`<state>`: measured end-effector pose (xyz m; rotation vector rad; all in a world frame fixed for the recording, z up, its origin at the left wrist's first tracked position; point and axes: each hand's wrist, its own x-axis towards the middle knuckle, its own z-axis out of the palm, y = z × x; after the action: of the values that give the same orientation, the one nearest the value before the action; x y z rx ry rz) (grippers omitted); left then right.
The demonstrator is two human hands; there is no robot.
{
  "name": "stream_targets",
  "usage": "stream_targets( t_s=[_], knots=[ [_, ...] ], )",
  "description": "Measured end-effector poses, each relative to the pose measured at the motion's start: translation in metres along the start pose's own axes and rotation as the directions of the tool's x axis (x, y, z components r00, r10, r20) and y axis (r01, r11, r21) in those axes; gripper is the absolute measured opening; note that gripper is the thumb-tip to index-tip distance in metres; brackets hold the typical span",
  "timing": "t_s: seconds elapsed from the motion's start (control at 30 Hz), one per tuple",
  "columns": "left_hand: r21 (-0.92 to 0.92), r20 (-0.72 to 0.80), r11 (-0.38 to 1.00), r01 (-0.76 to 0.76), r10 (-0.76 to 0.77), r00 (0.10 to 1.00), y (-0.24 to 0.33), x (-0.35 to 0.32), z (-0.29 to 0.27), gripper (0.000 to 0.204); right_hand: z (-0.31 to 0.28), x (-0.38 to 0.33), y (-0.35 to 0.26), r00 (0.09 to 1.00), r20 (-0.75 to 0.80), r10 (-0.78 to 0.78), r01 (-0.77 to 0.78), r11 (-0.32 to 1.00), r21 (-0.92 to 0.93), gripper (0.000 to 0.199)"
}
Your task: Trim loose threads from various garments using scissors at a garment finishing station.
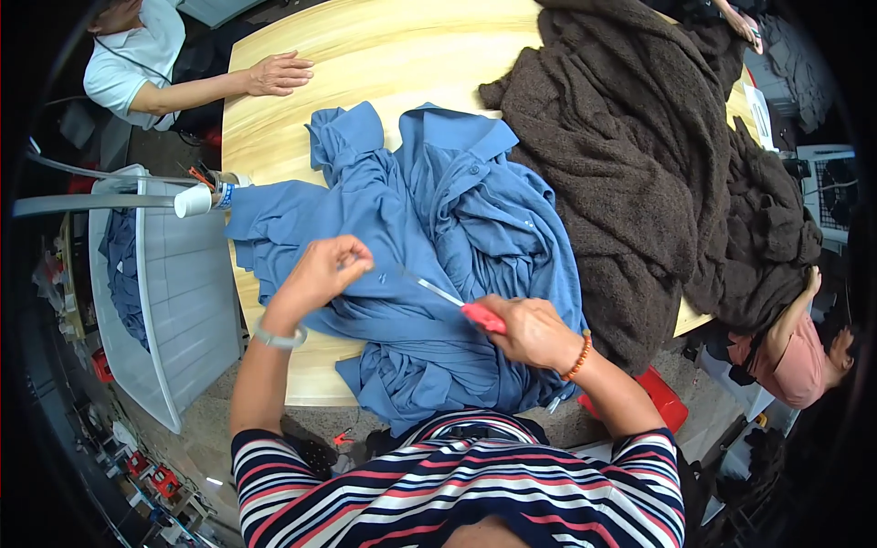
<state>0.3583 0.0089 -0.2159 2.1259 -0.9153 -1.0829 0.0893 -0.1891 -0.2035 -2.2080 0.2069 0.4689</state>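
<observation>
A heap of blue collared garment (365, 215) lies in folds on the table in front of me. Over its middle, my left hand (327, 271) pinches thumb and fingers together; whatever is between the tips is too small to make out. My right hand (533, 331) is closed round red-handled scissors (481, 318). Their slim metal blade points up and left across the blue cloth toward my left fingertips, a short gap away. The finger loops are mostly hidden in my grip.
Dark brown fleecy fabric (621, 173) is heaped at the right of the wooden table (384, 55). At left stand a white plastic bin (187, 310) with blue cloth and a white cup (193, 201). One person's hand (280, 75) rests at the far left; another person (790, 361) touches the brown fabric.
</observation>
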Motion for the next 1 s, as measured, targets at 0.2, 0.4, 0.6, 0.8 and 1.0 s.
stream_targets(
  t_s=[0.2,0.4,0.6,0.8,1.0],
  knots=[
    [0.49,-0.167,0.844,0.22,-0.157,0.973,-0.076,-0.101,0.019,0.009,0.001,-0.017,0.008,0.984,-0.109,0.141,-0.141,0.99,0.004,0.03],
    [0.506,-0.525,0.862,0.013,0.295,0.799,-0.032,-0.059,0.075,0.027,0.029,-0.013,0.014,0.993,-0.081,0.082,-0.088,0.993,-0.074,0.029],
    [0.577,-0.391,0.814,0.064,0.206,0.897,0.007,0.023,0.108,0.048,0.054,-0.014,0.013,0.994,-0.107,0.023,-0.041,0.985,-0.168,0.026],
    [0.009,-0.469,0.99,0.141,-0.12,0.875,-0.072,0.024,0.09,0.028,0.042,-0.029,0.004,0.99,-0.139,0.011,-0.022,0.997,-0.077,0.028],
    [-0.977,-0.083,0.214,-0.013,-0.321,0.943,-0.095,0.01,0.079,0.007,0.013,0.015,-0.015,0.989,-0.117,0.089,-0.098,0.992,-0.078,0.025]
  ],
)
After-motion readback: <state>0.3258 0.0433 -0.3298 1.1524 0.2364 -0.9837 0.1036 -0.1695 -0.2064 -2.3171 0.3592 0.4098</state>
